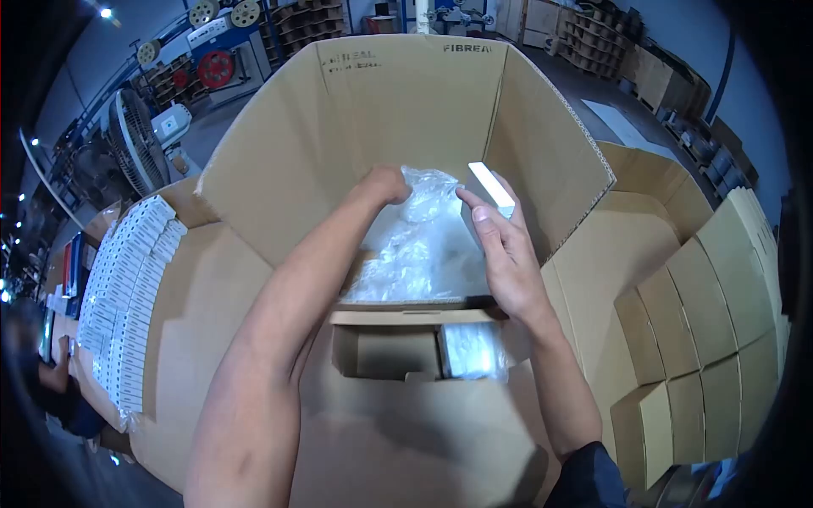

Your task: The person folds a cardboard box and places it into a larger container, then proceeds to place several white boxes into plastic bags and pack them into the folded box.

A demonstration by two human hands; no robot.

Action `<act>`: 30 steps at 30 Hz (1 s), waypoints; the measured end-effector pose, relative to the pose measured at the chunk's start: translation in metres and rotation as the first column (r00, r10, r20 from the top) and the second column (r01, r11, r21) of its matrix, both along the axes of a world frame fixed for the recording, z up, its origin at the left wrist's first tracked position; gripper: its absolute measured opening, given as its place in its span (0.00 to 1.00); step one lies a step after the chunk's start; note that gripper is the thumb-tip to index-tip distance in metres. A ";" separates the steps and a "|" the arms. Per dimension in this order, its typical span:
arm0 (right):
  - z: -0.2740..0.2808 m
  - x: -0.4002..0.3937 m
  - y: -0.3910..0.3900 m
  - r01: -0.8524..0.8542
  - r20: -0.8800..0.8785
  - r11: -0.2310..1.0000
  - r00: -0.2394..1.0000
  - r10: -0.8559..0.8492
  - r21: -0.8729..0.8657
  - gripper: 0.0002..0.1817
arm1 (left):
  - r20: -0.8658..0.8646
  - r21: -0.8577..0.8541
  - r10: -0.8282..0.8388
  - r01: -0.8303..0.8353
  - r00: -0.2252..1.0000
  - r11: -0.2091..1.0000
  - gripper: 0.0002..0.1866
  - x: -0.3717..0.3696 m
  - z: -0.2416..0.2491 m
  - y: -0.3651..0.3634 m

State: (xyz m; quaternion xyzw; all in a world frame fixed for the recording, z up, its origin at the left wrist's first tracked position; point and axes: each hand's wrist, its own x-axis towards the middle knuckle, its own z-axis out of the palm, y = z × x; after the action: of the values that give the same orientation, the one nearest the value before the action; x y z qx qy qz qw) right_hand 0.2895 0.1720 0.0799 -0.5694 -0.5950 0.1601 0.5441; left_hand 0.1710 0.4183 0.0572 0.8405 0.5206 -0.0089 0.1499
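A tall open cardboard box (406, 102) stands in front of me, with crumpled clear plastic bags (415, 254) in its bottom. My left hand (385, 184) reaches inside, its fingers closed at the edge of a clear plastic bag (430, 188). My right hand (506, 250) grips a small white box (491, 188), held tilted near the box's right wall. Below the tall box's front edge sits a small open carton (389, 349); a plastic-wrapped pack (472, 349) stands at its right end.
Rows of small white boxes (127, 305) stand on the cardboard surface to my left. At right are stacked folded brown cartons (703, 330). A fan (131, 140) and machinery with a red wheel (217, 69) stand behind. Another person's arm (61, 364) shows at far left.
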 end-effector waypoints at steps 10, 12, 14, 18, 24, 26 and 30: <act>0.001 0.015 0.007 -0.142 -0.318 0.987 0.942 0.109 -0.079 0.27 | 0.359 -0.090 0.144 -0.119 0.922 0.989 0.16 0.000 -0.038 0.052; 0.002 0.014 0.008 -0.132 -0.323 0.988 0.941 0.102 -0.074 0.25 | 0.628 -0.106 0.143 -0.097 0.765 0.990 0.14 -0.007 -0.018 0.035; 0.006 0.013 0.008 -0.102 -0.308 0.993 0.948 0.079 -0.059 0.25 | 0.821 -0.083 0.098 -0.053 0.562 0.995 0.14 -0.020 0.009 0.006; 0.034 -0.004 -0.020 0.027 -0.222 0.999 0.975 -0.021 0.024 0.28 | 0.983 -0.003 0.004 -0.007 0.183 1.000 0.12 -0.063 0.048 -0.102; 0.041 -0.050 -0.082 -0.144 -0.216 0.990 0.966 0.140 -0.002 0.32 | 1.000 0.010 -0.012 -0.108 -0.020 0.994 0.10 -0.135 0.058 -0.272; 0.048 -0.078 -0.108 -0.224 -0.262 0.970 0.945 0.193 -0.095 0.32 | 1.000 -0.008 0.005 -0.104 -0.028 0.995 0.08 -0.153 0.047 -0.313; 0.009 -0.118 -0.145 -0.189 -0.143 0.979 0.974 0.177 -0.073 0.14 | 0.992 -0.095 0.084 -0.111 -0.093 0.989 0.08 -0.176 0.015 -0.369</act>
State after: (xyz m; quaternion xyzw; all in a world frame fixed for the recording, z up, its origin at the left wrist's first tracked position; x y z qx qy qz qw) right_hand 0.1717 0.0271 0.0894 -0.5227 -0.5993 0.2733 0.5412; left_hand -0.0052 0.0494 0.0726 0.5361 0.3016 0.6279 0.4768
